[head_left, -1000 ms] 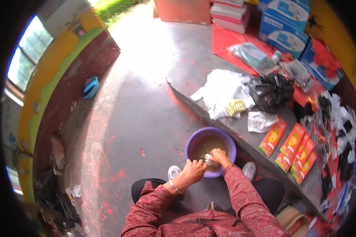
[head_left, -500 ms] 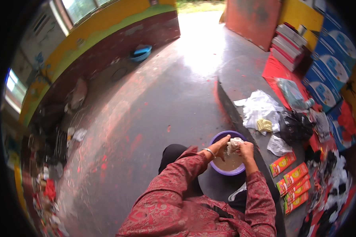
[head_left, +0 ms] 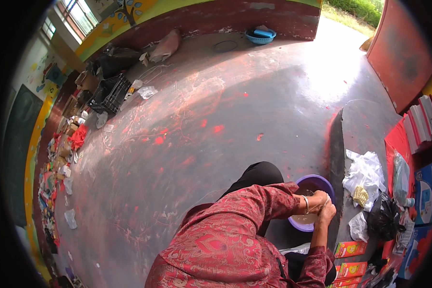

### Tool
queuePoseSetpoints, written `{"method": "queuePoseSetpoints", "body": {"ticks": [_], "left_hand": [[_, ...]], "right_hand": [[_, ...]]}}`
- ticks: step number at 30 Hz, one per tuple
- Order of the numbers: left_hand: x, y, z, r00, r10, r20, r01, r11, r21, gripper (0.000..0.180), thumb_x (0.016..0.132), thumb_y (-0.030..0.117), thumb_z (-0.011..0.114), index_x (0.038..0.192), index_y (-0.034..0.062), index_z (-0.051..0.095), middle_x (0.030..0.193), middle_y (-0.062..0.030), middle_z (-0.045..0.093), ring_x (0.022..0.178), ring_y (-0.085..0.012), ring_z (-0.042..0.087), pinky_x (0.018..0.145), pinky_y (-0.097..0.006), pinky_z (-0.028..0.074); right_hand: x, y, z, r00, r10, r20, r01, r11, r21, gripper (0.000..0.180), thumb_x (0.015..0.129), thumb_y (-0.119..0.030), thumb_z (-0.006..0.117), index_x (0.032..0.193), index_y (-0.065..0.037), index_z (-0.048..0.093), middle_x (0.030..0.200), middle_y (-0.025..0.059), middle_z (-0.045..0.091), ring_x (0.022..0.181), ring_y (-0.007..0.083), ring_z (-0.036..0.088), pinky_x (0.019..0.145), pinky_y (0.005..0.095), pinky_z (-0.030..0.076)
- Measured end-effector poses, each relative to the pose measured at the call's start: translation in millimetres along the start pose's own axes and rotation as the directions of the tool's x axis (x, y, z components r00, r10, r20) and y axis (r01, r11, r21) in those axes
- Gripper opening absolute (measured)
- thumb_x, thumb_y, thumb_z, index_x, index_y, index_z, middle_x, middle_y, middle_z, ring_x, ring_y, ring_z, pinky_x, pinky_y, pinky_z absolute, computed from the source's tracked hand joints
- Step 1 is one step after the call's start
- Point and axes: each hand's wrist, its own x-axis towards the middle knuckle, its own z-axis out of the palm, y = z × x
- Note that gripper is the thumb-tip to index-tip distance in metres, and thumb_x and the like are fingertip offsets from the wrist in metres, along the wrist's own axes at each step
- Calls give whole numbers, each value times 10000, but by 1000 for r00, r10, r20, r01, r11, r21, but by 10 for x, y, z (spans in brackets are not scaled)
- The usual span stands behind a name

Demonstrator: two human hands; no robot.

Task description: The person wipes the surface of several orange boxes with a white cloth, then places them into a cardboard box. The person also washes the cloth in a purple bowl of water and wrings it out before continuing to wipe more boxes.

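Observation:
A purple basin [head_left: 300,180] of cloudy brownish water [head_left: 304,219] stands on the floor in front of me, by the raised step. Over its right side my left hand [head_left: 317,201], with a bangle on the wrist, is closed against my right hand [head_left: 327,212]. Between them a bit of wet whitish cloth [head_left: 328,198] shows; the fingers cover most of it. Both hands are above the water.
On the step to the right lie white plastic bags [head_left: 366,175], a yellowish sponge-like piece [head_left: 360,196], a black bag [head_left: 385,218] and orange-red packets [head_left: 350,249]. A black crate [head_left: 110,94] and a blue basket [head_left: 260,36] stand along the far wall.
My left hand, open beside the cloth before, has closed on it together with my right hand. The cloth is now mostly hidden. My view has swung to the left.

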Motion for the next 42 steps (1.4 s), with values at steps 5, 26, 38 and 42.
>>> {"method": "queuePoseSetpoints", "body": {"ticks": [5,26,38,42], "left_hand": [[139,155,162,994,-104,-30,66,804,-591,129,775,193,523,704,153,623,725,13,607,673,-150,597,566,-300,478],[20,198,-167,999,-33,27,-10,-799,-602,241,828,339,476,778,130,585,706,9,571,675,-135,547,596,-289,458],[-99,340,-109,1000,12,5,13,-824,-566,329,858,423,449,820,117,564,696,6,551,676,-127,519,613,-282,447],[-16,183,-161,979,147,-142,52,-853,-519,360,868,451,440,834,113,557,692,6,544,677,-124,510,618,-280,443]], "right_hand": [[523,420,-146,990,-110,-86,107,993,-38,300,888,-256,415,916,12,549,826,124,591,757,240,571,686,370,468],[-667,-712,49,940,-312,138,238,890,390,485,938,-239,359,1330,41,308,1360,153,355,1268,243,321,1050,344,225],[377,-166,-527,979,120,163,-189,832,522,453,907,-211,388,1285,39,388,1311,174,399,1209,250,388,1006,369,296],[-420,-663,-141,969,-222,108,156,890,428,451,931,-249,349,1303,3,387,1296,106,438,1198,232,411,1001,330,321]]}}
